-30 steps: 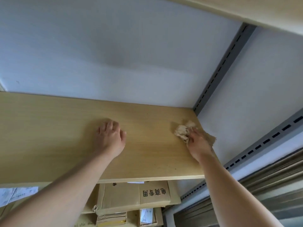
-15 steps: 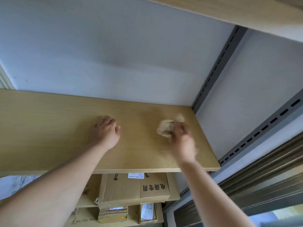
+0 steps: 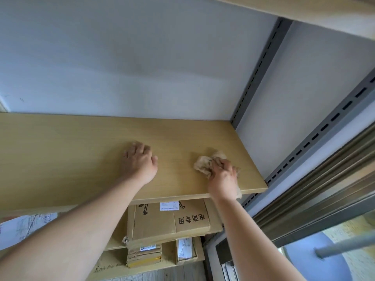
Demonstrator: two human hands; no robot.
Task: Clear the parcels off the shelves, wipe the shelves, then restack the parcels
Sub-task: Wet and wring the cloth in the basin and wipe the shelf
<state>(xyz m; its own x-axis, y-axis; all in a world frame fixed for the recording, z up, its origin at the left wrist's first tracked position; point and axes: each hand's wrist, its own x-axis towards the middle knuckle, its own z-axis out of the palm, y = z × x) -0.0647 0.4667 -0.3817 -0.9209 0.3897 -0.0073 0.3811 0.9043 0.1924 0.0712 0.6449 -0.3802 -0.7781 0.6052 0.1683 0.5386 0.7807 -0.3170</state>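
A bare light-wood shelf (image 3: 60, 155) spans the view at chest height. My left hand (image 3: 140, 163) rests palm-down on its middle, fingers loosely bent. My right hand (image 3: 223, 177) grips a crumpled beige cloth (image 3: 205, 164) and presses it on the shelf near the right front corner. Below, a cardboard parcel (image 3: 162, 220) with printed characters lies on the lower shelf. A smaller taped parcel (image 3: 144, 254) sits under it.
Grey slotted uprights (image 3: 257, 65) stand at the back right corner, and another grey slotted upright (image 3: 316, 134) runs along the right front. A white wall backs the shelf. A higher shelf's underside (image 3: 316, 11) hangs above. A white-labelled parcel (image 3: 26, 226) shows at lower left. A window frame (image 3: 324, 199) is at right.
My right hand slid the cloth left from the right side toward the middle, then back slightly right and nearer the front edge. My left hand stayed planted on the shelf.
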